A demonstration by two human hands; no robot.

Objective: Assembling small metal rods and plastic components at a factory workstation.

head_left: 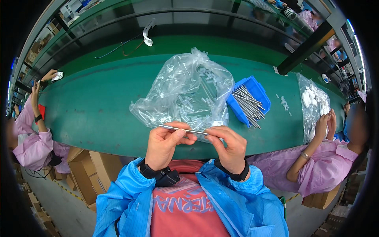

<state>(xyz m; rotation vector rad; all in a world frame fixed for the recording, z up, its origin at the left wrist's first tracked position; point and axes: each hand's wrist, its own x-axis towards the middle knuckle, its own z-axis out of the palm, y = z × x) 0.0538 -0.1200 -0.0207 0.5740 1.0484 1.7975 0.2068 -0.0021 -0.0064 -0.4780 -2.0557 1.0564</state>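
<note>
A thin metal rod [182, 129] lies nearly level between my two hands, just in front of the table's near edge. My left hand [164, 147] is closed on it, thumb and fingers pinching its middle, while its left tip sticks out past the fingers. At the rod's right end, the fingertips of my right hand [231, 148] are pressed together; whether they also hold a small clear piece is hidden. Beyond my hands lies an open clear plastic bag [164, 85] with many small clear tubes [185, 103] inside. A blue bin [261, 90] of similar metal rods [245, 103] stands right of the bag.
Several loose clear tubes [284, 103] lie right of the bin. Farther right, a person in pink handles white parts by another clear bag [306, 93]. Another person works at the left. A white part with wires [148, 33] lies on the far ledge; a black post [302, 51] rises there.
</note>
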